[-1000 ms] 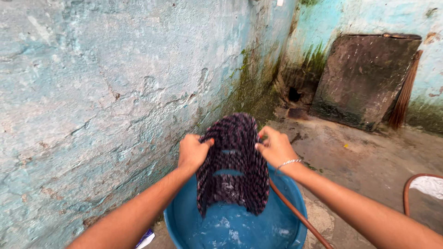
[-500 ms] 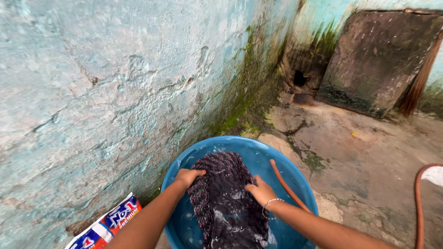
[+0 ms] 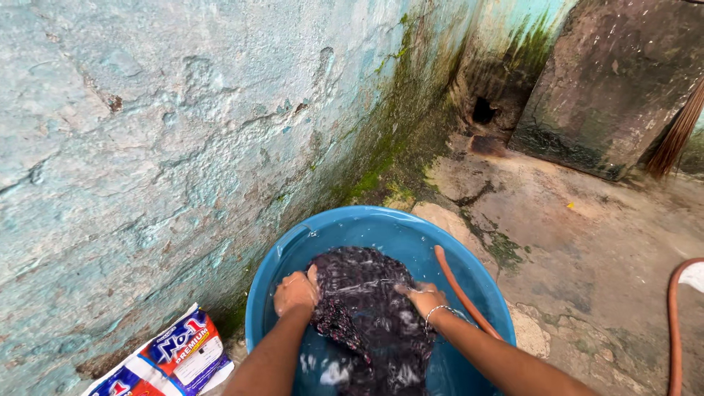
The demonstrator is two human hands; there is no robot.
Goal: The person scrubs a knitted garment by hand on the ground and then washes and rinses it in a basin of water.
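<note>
Left hand point(image 3: 295, 293): closed into a fist on the left edge of the dark patterned garment point(image 3: 367, 315), knuckles up, at the water line inside the blue plastic basin point(image 3: 352, 224). The grip bunches the cloth so that it can be pressed down into the water.

Right hand point(image 3: 425, 299): fingers curled over the garment's right edge, palm down, a thin bracelet point(image 3: 438, 311) at the wrist. How tightly these fingers close is hard to judge, since wet cloth and glare partly cover them.

Garment: one piece, soaked, lying in the middle of the basin between the two hands, partly under the water; pale patches on it may be suds.

Basin: one, round, standing on the concrete floor point(image 3: 587, 242) just beside the rough turquoise wall point(image 3: 147, 132), with water inside.

Hose point(image 3: 463, 293): orange-brown, one length running over the basin's right rim and into the water, placed so as to feed the basin. A second curved length point(image 3: 673, 323) lies on the floor at the right edge; whether the two join cannot be seen.

Detergent packet point(image 3: 165, 359): one, red, blue and white, on the ground at the foot of the wall, left of the basin, near the left arm.

Stone slab point(image 3: 616, 88): one, leaning upright against the far wall.

Drain hole point(image 3: 482, 111): one, in the mossy corner.
</note>
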